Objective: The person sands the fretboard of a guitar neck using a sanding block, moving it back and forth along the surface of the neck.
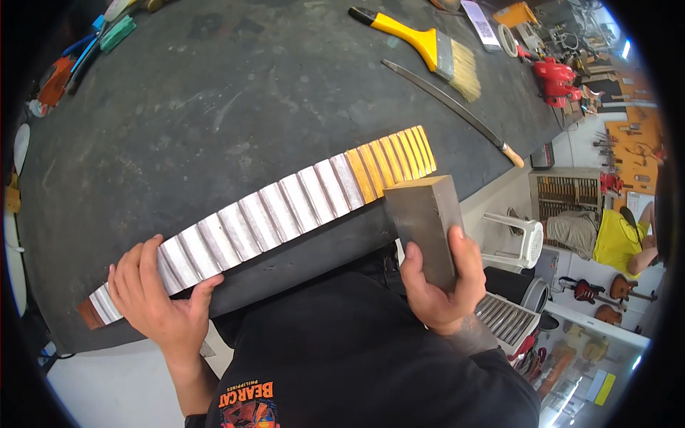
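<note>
A guitar fretboard (260, 212) runs slantwise across the near part of the dark bench, its surface covered in silver strips and, toward the right end, yellow strips, with narrow lines between them. Its left tip is reddish brown. My left hand (158, 296) grips it near that end, fingers over the top and thumb at the near edge. In my right hand (449, 282) is a grey rectangular sanding block (422, 214), pinched between thumb and fingers. The block's yellowish far end is beside the yellow strips; whether it touches them I cannot tell.
A yellow-handled paintbrush (414, 43) and a long thin file-like tool (453, 102) with a wooden handle lie beyond the fretboard. Hand tools (85, 60) line the far left edge. To the right are a red vise (556, 80), a white stool (517, 241) and another person (619, 239).
</note>
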Tool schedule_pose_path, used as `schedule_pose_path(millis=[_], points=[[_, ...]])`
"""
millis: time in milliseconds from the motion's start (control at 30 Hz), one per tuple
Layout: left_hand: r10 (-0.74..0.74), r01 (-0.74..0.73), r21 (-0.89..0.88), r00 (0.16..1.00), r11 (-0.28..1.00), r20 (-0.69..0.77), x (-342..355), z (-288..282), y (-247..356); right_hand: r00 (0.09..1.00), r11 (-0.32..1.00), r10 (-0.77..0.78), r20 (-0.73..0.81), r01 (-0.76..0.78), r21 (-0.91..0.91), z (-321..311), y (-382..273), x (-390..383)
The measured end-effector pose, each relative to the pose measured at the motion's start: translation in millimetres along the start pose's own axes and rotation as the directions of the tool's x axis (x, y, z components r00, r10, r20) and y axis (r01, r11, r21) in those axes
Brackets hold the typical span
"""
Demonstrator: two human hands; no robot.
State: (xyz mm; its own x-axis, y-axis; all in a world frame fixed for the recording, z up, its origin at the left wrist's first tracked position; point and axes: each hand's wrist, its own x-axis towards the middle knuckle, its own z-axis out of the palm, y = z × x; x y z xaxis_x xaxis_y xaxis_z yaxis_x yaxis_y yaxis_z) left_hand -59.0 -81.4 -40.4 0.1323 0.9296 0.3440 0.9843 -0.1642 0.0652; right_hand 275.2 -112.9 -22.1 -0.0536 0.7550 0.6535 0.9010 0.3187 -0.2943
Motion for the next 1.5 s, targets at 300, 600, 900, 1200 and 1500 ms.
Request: schedule_pose_path(millis=[300,600,900,1200,1500], points=[[-0.010,0.010,-0.008,1.000,1.000,-0.001,3,1,3,0.986,0.991,-0.131,-0.099,0.134,0.019,67,1,48],[-0.038,0.037,0.008,0.999,0.999,0.009,2,1,4,0.997,0.997,-0.077,0.020,0.077,-0.021,29,-13,10],[-0.029,0.029,0.023,1.000,0.999,-0.012,-2,2,-3,0.999,0.999,-0.015,0.050,0.013,0.035,90,-13,91],[-0.008,0.008,-0.011,0.999,1.000,-0.037,1,3,3,0.985,0.994,-0.050,-0.164,0.064,0.083,58,-9,27],[-0.009,0.007,-0.024,0.998,1.000,-0.068,0,-2,3,0.982,0.991,-0.060,-0.177,0.080,0.111,54,-11,17]])
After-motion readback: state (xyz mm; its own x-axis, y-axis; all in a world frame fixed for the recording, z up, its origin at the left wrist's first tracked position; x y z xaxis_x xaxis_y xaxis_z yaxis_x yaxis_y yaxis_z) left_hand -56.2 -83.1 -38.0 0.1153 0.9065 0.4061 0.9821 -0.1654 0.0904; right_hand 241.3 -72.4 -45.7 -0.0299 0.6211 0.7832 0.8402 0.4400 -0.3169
